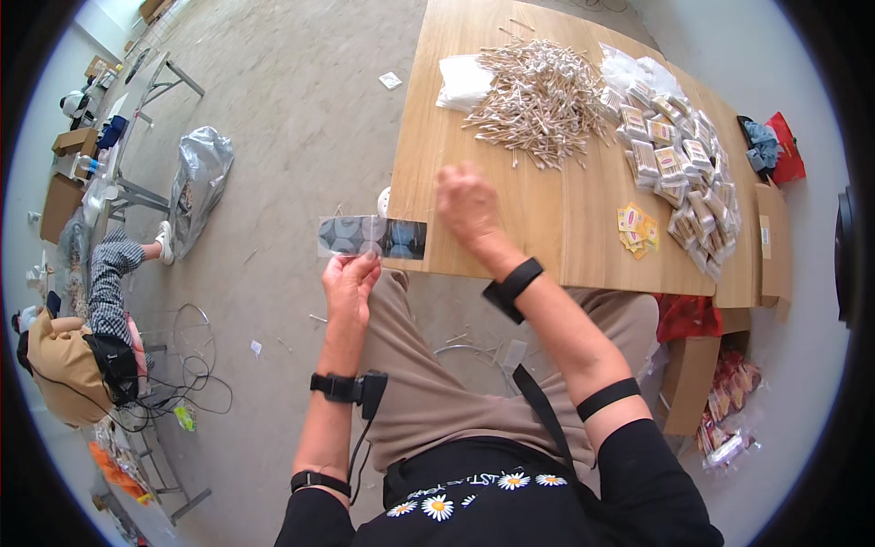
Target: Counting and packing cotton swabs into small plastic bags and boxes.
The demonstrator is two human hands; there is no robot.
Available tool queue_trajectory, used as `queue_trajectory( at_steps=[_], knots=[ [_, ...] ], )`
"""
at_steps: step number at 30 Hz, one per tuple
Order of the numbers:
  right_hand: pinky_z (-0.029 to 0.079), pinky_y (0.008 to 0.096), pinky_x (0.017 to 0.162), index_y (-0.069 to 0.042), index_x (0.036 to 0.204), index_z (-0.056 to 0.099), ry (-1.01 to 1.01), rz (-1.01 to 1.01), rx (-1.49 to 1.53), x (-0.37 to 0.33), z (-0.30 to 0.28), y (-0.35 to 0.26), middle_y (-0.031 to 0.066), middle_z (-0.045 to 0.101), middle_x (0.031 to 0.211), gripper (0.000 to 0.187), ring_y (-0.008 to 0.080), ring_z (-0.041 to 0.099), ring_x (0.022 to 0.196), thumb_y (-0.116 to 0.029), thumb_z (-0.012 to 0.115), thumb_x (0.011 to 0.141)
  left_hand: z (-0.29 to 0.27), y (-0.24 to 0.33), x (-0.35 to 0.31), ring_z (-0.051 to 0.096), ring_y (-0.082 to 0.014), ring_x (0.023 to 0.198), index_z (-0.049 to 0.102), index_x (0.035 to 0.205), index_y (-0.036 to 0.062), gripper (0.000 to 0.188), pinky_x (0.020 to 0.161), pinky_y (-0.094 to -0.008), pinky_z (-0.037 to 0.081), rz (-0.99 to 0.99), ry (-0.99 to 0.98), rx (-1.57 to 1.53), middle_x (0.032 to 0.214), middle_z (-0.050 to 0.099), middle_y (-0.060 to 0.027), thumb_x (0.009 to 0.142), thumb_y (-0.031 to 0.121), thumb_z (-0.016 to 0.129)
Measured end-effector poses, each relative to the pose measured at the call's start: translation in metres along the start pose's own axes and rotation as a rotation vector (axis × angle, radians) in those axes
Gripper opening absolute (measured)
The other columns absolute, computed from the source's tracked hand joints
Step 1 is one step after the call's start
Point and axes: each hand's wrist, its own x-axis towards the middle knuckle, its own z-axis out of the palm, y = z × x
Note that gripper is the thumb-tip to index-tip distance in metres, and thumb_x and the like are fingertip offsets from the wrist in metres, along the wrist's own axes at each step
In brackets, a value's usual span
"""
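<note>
My left hand [349, 284] pinches the lower edge of a strip of clear plastic with round stickers [351, 235], held level just past the table's left front corner. The strip's darker end reaches over the wooden table top. Above the table, to the right of the strip, my right hand [468, 205] is closed with its fingers curled in. Its fingertips are slightly blurred, and whatever they may hold is hidden. Beyond it lies a large heap of cotton swabs [542, 105]. Packed bundles of swabs [674, 155] are piled farther right, near a few yellow cards [637, 230].
Clear bags [460, 82] lie left of the swab heap. Cardboard boxes [688, 387] stand below the table's right side, next to filled plastic packs [729, 401]. On the left, a person [77, 365] sits at another table near a large plastic bag [199, 182]. Cables [187, 383] trail on the floor.
</note>
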Motion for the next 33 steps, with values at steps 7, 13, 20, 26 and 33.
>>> queue_trajectory(
  at_steps=[7, 13, 20, 26, 33],
  knots=[
    [0.056, 0.0414, 0.075, -0.007, 0.096, 0.064, 0.124, 0.377, -0.206, 0.013, -0.022, 0.103, 0.0112, 0.058, 0.105, 0.015, 0.0306, 0.065, 0.096, -0.015, 0.067, 0.084, 0.010, 0.000, -0.051, 0.065, -0.0153, 0.081, 0.052, 0.109, 0.0043, 0.029, 0.074, -0.0291, 0.053, -0.021, -0.053, 0.204, 0.094, 0.065, -0.0077, 0.086, 0.003, 0.069],
    [0.057, 0.0420, 0.071, -0.008, 0.093, 0.062, 0.040, 0.271, -0.084, -0.017, -0.027, 0.109, 0.0103, 0.060, 0.103, 0.011, 0.0321, 0.069, 0.086, -0.012, 0.066, 0.084, 0.055, -0.006, -0.063, 0.061, -0.0088, 0.079, 0.060, 0.098, 0.0031, 0.016, 0.073, -0.0226, 0.051, 0.314, -0.253, 0.493, 0.091, 0.064, -0.0022, 0.086, 0.002, 0.069],
    [0.057, 0.0420, 0.071, -0.007, 0.097, 0.061, 0.096, 0.347, -0.126, 0.015, -0.030, 0.091, 0.0110, 0.061, 0.101, 0.014, 0.0324, 0.070, 0.083, -0.014, 0.065, 0.085, 0.085, -0.022, -0.066, 0.060, -0.0103, 0.080, 0.061, 0.098, 0.0007, 0.017, 0.070, -0.0258, 0.051, 0.575, -0.384, 0.895, 0.091, 0.064, -0.0039, 0.083, 0.001, 0.070],
    [0.056, 0.0450, 0.070, -0.007, 0.091, 0.061, 0.061, 0.277, -0.110, -0.003, -0.025, 0.117, 0.0145, 0.063, 0.097, 0.009, 0.0362, 0.068, 0.083, -0.013, 0.064, 0.085, 0.089, -0.020, -0.059, 0.063, -0.0261, 0.091, 0.062, 0.102, -0.0005, 0.023, 0.083, -0.0348, 0.052, 0.735, -0.419, 1.026, 0.100, 0.066, -0.0123, 0.081, -0.001, 0.070],
    [0.054, 0.0481, 0.070, -0.008, 0.090, 0.062, -0.064, 0.147, 0.089, -0.072, -0.058, 0.076, 0.0153, 0.063, 0.094, 0.005, 0.0369, 0.066, 0.080, -0.012, 0.062, 0.086, 0.105, -0.043, -0.048, 0.043, -0.0328, 0.137, 0.054, 0.133, 0.0010, 0.058, 0.112, -0.0440, 0.036, 1.020, -0.585, 1.247, 0.143, 0.050, -0.0164, 0.079, 0.008, 0.075]
  ],
)
